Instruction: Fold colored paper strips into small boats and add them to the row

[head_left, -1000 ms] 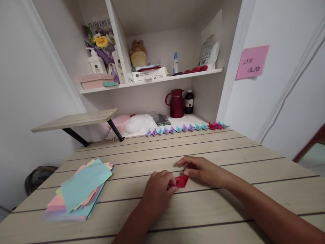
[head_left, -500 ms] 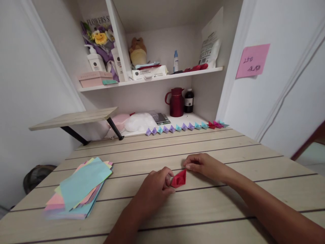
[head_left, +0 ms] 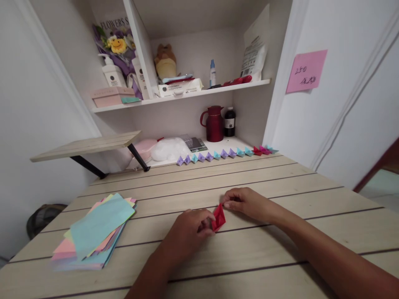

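A small red folded paper boat (head_left: pixel 219 218) stands on the wooden table, turned at an angle. The thumb and bent fingers of my left hand (head_left: pixel 190 226) close around its left end; part of the boat is hidden by them. Just beyond the boat's far tip, my right hand (head_left: pixel 241 201) rests low over the table with its fingers curled in and thumb close to them. Nothing shows in that hand, and whether a fingertip touches the boat is hard to make out.
A row of small folded paper boats (head_left: pixel 224 154) in purple, blue, red and pink lines the table's back edge. To the left lies a stack of coloured paper (head_left: pixel 99 226). Behind are a small raised wooden shelf (head_left: pixel 87 146), a dark red jug (head_left: pixel 215 124) and a dark bottle (head_left: pixel 230 121).
The red paper boat has turned, so its tip points more away from me. My left hand has turned with it; my right hand keeps nearly the same pose. The view has shifted slightly.
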`<state>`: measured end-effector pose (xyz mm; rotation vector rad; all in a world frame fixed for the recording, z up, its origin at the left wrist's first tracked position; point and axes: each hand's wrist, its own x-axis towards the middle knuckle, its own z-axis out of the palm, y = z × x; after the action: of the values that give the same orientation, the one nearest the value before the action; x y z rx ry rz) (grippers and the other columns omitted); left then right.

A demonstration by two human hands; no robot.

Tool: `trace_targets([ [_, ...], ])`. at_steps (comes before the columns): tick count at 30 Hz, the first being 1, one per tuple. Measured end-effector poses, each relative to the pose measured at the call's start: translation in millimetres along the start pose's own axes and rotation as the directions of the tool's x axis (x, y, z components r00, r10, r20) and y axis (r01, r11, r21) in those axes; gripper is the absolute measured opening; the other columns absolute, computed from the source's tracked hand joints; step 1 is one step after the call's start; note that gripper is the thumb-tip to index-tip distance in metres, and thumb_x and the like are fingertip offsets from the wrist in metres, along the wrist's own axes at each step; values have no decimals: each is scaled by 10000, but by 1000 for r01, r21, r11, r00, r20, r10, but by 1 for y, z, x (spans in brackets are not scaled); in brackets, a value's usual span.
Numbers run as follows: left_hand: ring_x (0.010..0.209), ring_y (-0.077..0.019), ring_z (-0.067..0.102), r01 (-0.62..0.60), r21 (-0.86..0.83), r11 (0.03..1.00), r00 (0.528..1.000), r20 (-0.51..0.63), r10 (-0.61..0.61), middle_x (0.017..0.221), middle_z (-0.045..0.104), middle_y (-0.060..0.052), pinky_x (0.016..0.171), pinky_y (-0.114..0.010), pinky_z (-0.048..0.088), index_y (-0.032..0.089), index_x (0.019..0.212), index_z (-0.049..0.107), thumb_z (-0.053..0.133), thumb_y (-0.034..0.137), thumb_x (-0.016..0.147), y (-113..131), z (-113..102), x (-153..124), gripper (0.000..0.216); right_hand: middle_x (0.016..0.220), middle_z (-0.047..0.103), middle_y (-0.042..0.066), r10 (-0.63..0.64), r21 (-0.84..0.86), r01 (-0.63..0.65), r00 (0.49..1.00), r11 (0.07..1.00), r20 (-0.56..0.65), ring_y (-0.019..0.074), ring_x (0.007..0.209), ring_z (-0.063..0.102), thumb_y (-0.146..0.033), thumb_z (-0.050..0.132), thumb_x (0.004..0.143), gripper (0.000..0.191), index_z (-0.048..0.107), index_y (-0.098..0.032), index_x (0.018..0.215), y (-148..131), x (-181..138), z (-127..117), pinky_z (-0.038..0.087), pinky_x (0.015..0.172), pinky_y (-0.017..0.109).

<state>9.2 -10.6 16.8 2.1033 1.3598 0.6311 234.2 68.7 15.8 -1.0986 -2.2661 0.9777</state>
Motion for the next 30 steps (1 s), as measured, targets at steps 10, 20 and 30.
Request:
trace_targets([
  [10, 706, -126, 564, -40, 66, 997, 999, -14, 41, 767, 670, 42, 707, -236, 410, 261, 922, 672, 663, 216, 765, 1, 1, 1, 163, 812, 708, 26, -44, 12, 44, 998, 999, -53, 181, 757, 613, -357, 486, 900, 282, 704, -189, 842, -6, 3, 13, 448, 702, 289],
  [20, 699, -143, 539, -59, 152, 987, 998, 46, 53, 709, 670, 48, 784, -286, 367, 265, 913, 683, 746, 363, 723, 8, 0, 1, 224, 736, 686, 1, -13, 22, 16, 991, 1000, -136, 161, 682, 604, -356, 597, 823, 280, 694, -213, 1042, -3, 7, 30, 453, 655, 269],
  [30, 676, -142, 547, -71, 230, 970, 997, -1, 73, 707, 685, 52, 822, -299, 349, 270, 866, 688, 704, 301, 781, 9, 14, 5, 92, 737, 736, 17, 20, 34, -14, 987, 999, -157, 166, 696, 644, -261, 573, 815, 178, 706, -192, 719, -5, 9, 34, 459, 659, 253],
])
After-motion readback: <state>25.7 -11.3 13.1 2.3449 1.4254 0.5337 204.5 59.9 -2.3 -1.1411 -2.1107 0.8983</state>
